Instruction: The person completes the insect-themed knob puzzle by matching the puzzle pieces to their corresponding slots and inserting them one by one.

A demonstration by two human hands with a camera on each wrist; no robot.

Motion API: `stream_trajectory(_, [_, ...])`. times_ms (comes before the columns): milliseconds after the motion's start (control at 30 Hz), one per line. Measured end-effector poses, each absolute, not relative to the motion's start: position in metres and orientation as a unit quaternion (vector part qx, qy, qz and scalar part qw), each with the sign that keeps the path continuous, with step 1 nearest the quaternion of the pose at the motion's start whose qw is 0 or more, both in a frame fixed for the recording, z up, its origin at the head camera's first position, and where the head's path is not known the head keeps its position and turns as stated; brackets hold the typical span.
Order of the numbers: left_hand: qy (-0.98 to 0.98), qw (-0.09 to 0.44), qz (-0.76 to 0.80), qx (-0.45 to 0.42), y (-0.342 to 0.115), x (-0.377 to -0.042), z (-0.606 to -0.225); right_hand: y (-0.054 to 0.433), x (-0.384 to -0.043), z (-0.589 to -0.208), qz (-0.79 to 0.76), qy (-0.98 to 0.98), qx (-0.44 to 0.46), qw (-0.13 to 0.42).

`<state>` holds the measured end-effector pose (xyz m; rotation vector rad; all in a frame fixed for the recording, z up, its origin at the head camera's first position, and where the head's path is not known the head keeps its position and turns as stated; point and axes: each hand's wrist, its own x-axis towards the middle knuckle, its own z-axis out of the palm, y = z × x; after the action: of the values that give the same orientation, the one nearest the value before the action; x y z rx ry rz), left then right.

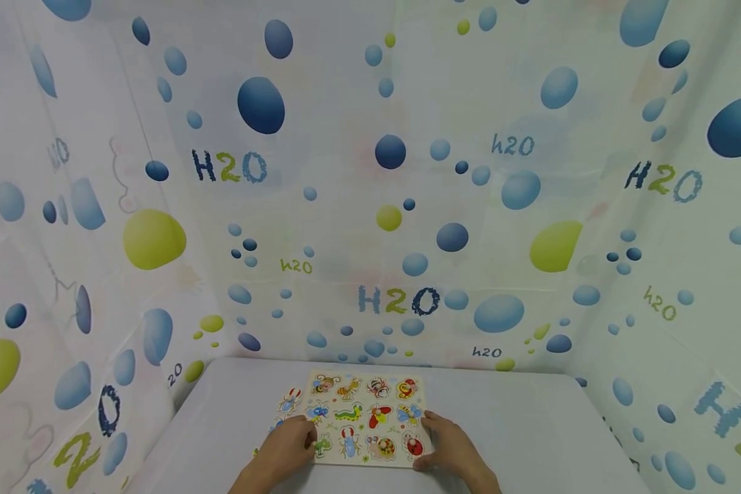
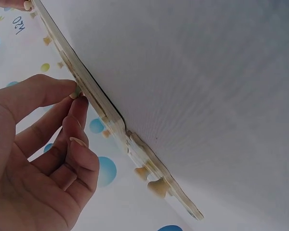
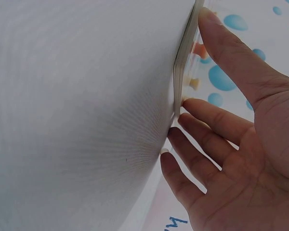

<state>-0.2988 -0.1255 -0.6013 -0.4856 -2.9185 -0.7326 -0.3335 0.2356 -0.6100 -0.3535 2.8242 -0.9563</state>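
A wooden peg puzzle board with colourful insect pictures lies on the white table. At its lower left my left hand is beside a green insect. In the left wrist view, the thumb and index finger of that hand pinch a small greenish piece at the board's surface; the other fingers are curled. My right hand touches the board's right edge, its thumb near the close corner. Its fingers are spread and fairly straight in the right wrist view, touching the board's edge.
Left of the board lie several insect pieces, among them a blue beetle with red horns; my left hand partly hides them. Small knobs stick up from pieces there. A sheet printed with bubbles hangs behind the table and at both sides.
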Motion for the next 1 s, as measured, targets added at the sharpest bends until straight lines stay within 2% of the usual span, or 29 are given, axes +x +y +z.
stream_trajectory(600, [-0.961,0.059,-0.219,-0.161,-0.125,-0.297,-0.601,0.237,-0.332,-0.615,-0.312,0.940,-0.117,0.067])
stream_trajectory(867, [-0.971,0.030,-0.205,-0.117,-0.133,-0.297,-0.594,0.237,-0.334,-0.614,-0.310,0.942,-0.110,0.069])
stream_trajectory(1000, [-0.976,0.032,-0.194,-0.091,-0.143,-0.298,-0.592,0.235,-0.333,-0.613,-0.311,0.942,-0.107,0.069])
